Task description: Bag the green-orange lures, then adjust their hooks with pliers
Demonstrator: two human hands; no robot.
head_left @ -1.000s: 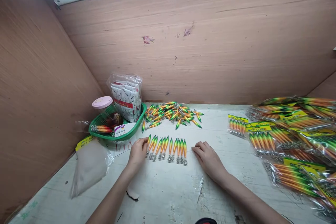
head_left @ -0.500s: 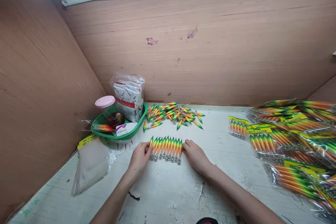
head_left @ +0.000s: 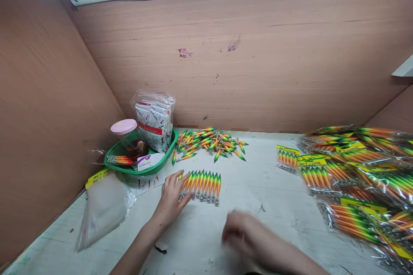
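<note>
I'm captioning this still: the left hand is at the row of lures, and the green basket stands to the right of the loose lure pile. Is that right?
Not quite. In the head view, the green basket stands to the left of the loose lure pile, not the right. The left hand is indeed at the row of lures.

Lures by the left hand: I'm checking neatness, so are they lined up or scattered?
Lined up: the lures lie side by side in one row, roughly parallel.
</note>
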